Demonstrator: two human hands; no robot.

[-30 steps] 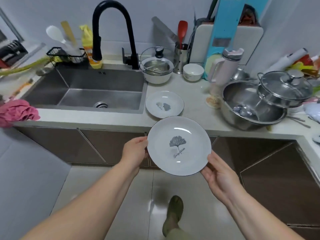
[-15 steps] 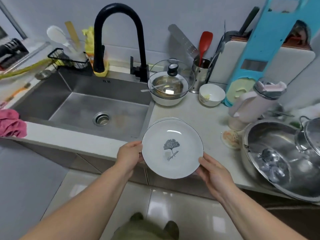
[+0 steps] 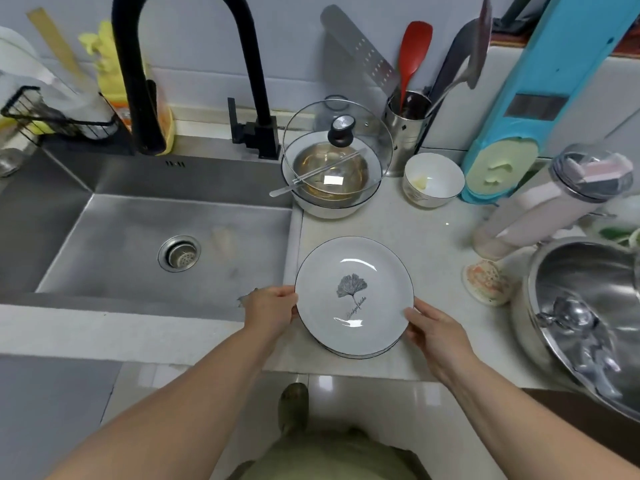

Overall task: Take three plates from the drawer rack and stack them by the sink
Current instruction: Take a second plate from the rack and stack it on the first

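Note:
A white plate (image 3: 353, 292) with a grey ginkgo-leaf print and a thin dark rim lies over another plate (image 3: 360, 354) on the counter, just right of the sink (image 3: 166, 244). Only the lower plate's front rim shows beneath it. My left hand (image 3: 270, 308) grips the top plate's left edge and my right hand (image 3: 434, 332) holds its right edge. Whether the top plate rests fully on the lower one I cannot tell. The drawer rack is out of view.
A lidded glass bowl in a white bowl (image 3: 332, 178) stands behind the plates, with a small white bowl (image 3: 433, 180), utensil holder (image 3: 407, 126) and black faucet (image 3: 242, 81). A pink bottle (image 3: 554, 202) and a large steel bowl (image 3: 588, 313) sit at the right.
Both hands carried the plate forward from in front of the cabinets and lowered it over the plate lying on the counter. The view moved closer to the counter.

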